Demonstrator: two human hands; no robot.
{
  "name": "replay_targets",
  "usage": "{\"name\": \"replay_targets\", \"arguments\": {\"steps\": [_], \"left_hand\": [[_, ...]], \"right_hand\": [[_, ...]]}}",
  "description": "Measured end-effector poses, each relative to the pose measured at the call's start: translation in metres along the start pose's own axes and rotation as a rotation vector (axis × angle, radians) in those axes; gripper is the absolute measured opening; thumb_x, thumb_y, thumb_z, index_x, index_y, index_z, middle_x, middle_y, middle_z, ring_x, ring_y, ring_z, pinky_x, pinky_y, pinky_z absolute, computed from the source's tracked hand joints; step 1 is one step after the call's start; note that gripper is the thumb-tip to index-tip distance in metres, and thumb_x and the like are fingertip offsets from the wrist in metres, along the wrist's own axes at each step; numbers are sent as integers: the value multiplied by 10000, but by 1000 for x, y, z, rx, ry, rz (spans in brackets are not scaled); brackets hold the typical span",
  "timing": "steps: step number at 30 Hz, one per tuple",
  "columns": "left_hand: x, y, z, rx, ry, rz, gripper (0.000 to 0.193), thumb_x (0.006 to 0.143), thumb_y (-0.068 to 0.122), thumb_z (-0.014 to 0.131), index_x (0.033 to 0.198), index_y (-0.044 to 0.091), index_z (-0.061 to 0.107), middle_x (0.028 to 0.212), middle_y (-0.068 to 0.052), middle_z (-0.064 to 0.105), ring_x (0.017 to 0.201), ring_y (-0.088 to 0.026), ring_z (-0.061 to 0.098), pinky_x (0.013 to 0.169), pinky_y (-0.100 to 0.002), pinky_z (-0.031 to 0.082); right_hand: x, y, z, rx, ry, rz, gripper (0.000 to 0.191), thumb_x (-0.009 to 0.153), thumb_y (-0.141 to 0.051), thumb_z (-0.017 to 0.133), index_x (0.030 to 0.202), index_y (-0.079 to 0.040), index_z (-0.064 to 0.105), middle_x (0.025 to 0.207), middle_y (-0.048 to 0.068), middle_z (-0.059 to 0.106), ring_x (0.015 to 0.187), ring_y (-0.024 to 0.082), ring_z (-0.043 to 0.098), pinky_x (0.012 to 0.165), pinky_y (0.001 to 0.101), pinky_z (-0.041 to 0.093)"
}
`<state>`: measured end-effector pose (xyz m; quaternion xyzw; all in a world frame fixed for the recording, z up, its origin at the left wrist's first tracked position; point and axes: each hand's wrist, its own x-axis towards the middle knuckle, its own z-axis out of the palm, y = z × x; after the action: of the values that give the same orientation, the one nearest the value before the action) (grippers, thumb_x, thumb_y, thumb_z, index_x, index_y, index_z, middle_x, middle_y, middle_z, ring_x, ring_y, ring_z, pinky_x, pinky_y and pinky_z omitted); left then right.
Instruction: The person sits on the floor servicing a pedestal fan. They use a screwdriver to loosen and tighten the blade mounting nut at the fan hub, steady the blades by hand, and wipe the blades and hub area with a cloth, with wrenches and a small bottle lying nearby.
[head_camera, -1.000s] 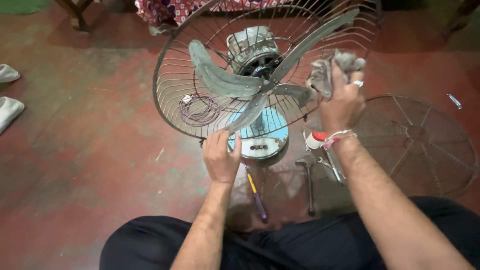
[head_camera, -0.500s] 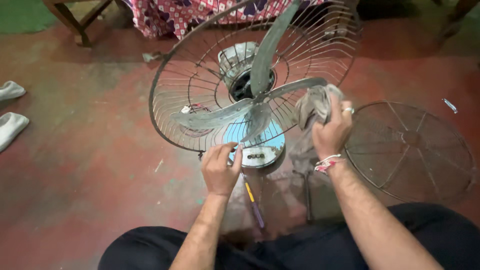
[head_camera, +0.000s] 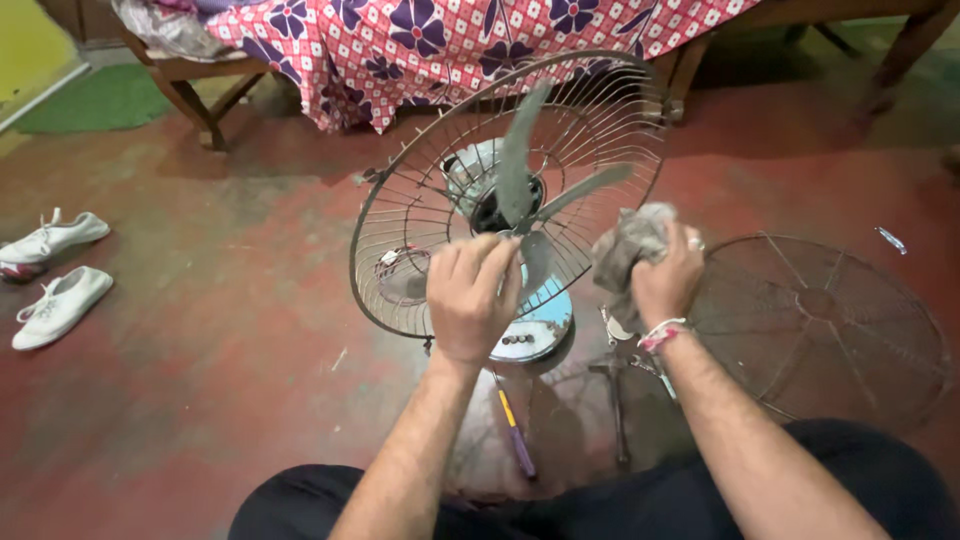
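A table fan (head_camera: 520, 200) stands on the red floor with its front guard off, showing the grey blades (head_camera: 515, 165) inside the rear wire cage (head_camera: 610, 130). My left hand (head_camera: 470, 295) reaches into the cage and holds the lower blade near the hub. My right hand (head_camera: 668, 275) grips a crumpled grey rag (head_camera: 622, 250) just right of the cage rim, below the right-pointing blade. The fan's light blue base (head_camera: 540, 330) shows under my left hand.
The detached front guard (head_camera: 815, 325) lies flat on the floor at right. A screwdriver (head_camera: 515, 430) and pliers (head_camera: 612, 385) lie in front of my legs. White shoes (head_camera: 55, 290) sit at left. A wooden bed with a patterned cloth (head_camera: 480, 45) stands behind the fan.
The view has lifted. The blades have turned. My left hand moved up from the fan's base into the cage onto a blade; my right hand with the rag dropped off the blade.
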<state>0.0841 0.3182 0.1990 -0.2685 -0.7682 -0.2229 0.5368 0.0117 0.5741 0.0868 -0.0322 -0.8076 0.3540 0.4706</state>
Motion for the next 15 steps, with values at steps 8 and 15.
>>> {"name": "replay_targets", "arguments": {"steps": [8,15], "left_hand": [[102,0,6,281,107,80,471,967,100,658,1433,75,595,1493,-133,536,1416,-341,495,1227,-503,299],[122,-2,18,106,94,-34,408,994,67,652,1396,96,590,1302,-63,636,1253,-246,581,1138,-434,361]], "right_hand": [[84,-90,-39,218,214,-216,492,805,92,594,1275,-44,645,1214,184,657,1172,392,648,1027,464,514],[129,-141,-43,85,132,-718,383,915,17,715,1243,-181,733,1247,108,658,1141,309,673,976,421,566]]}}
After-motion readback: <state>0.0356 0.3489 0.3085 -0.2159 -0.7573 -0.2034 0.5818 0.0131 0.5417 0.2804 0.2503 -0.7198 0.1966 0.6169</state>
